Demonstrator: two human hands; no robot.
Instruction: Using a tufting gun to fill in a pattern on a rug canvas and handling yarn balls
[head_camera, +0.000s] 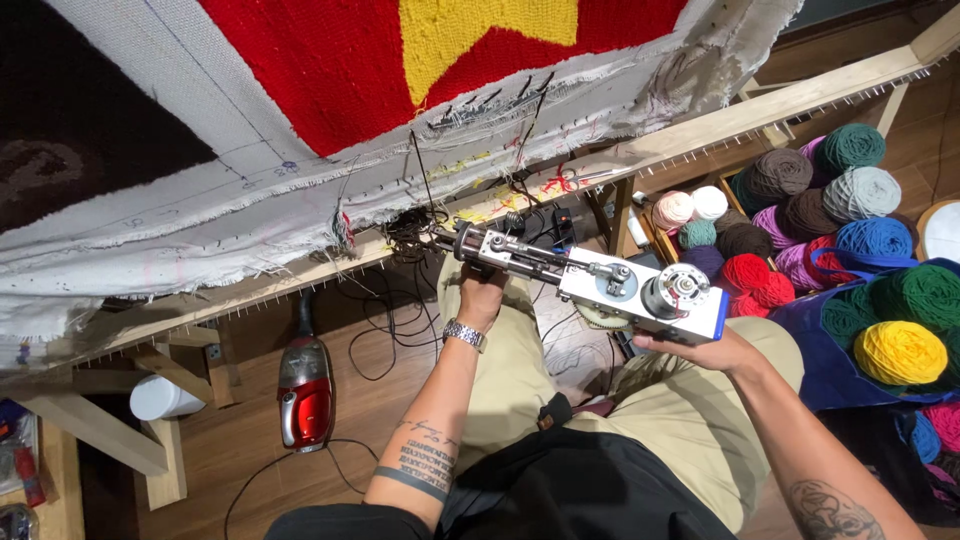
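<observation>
Head view: a person is sitting below a stretched cloth (150, 215) on a wooden frame (700, 125). The left hand (482, 290) is closing round the front of a tufting gun (590, 280), near its needle end. The right hand (705, 350) is cupping the gun's rear from beneath, fingers curled. Yarn balls (850, 210) are lying at the right, a red hand vacuum (305, 390) on the floor.

red handheld vacuum (306, 392) on wooden floor (370, 420), yarn balls (860, 225), white cup (160, 398)
</observation>
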